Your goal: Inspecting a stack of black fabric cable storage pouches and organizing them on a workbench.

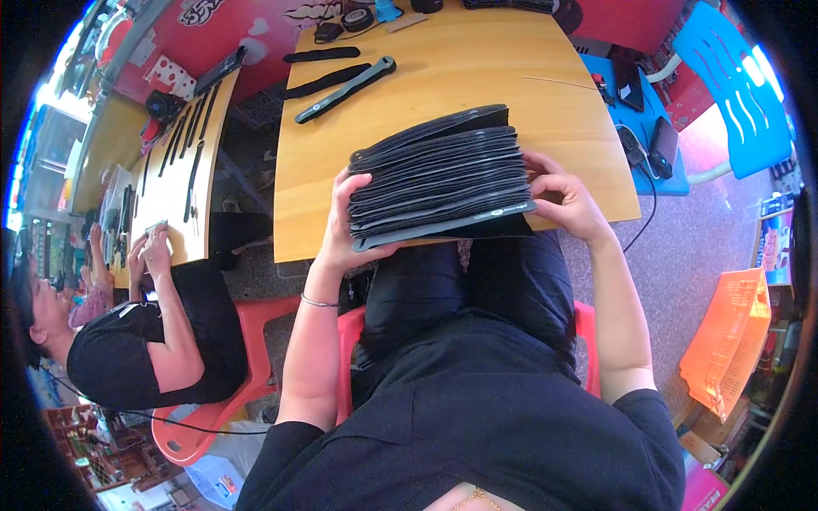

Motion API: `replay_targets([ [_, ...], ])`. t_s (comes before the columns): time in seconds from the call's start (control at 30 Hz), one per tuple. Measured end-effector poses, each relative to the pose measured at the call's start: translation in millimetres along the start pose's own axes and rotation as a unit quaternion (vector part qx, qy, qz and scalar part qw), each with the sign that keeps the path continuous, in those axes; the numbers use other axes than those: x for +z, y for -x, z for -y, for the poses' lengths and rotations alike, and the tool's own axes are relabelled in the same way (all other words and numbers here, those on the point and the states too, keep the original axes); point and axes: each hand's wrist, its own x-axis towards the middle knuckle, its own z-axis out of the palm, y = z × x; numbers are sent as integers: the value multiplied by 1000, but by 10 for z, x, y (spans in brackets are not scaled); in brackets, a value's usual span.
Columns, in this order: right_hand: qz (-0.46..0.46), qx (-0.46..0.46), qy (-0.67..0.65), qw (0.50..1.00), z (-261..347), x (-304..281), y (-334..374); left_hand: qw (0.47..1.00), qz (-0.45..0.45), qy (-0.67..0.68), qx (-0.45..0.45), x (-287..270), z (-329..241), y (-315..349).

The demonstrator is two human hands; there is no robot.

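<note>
Above my lap, at the table's near edge, is a thick stack of flat black strips. The nearest strip shows a grey face with small pale print. My left hand grips the stack's left end, its thumb across the near side and its other fingers partly hidden. At the right end, my right hand has its fingers bent around the edge, with thumb and forefinger at the near corner. Farther left on the wooden table lie a grey-faced strip with rounded ends and loose black strips.
On the left, a co-worker sits at another table with several black strips laid out. A blue chair holding phones and a cable stands right of my table. An orange crate is at the far right.
</note>
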Motion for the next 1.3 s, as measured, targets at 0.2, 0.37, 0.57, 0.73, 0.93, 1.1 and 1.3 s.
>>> replay_targets([
  [0.2, 2, 9, 0, 1000, -4, -6, -3, 1000, -2, 14, -11, 5, 39, 22],
  [0.37, 7, 1, 11, 1000, -30, -25, -21, 1000, 3, 15, -12, -16, 18, -4],
  [0.57, 12, -1, 13, 1000, -58, -58, -47, 1000, -4, 6, -17, -9, -62, -53],
  [0.73, 60, 35, 0, 998, 118, -300, -154, 999, 9, -33, 7, -80, 21, -19],
  [0.93, -5, -12, 94, 995, 841, -225, -920, 1000, 2, 3, 3, -75, -4, -35],
  [1.1, 88, -71, 209, 971, 1226, 92, -1435, 1000, 7, 4, -4, -91, -28, -39],
  [1.3, 126, -91, 239, 959, 1177, 262, -1429, 1000, 13, 12, -19, -99, -36, -64],
])
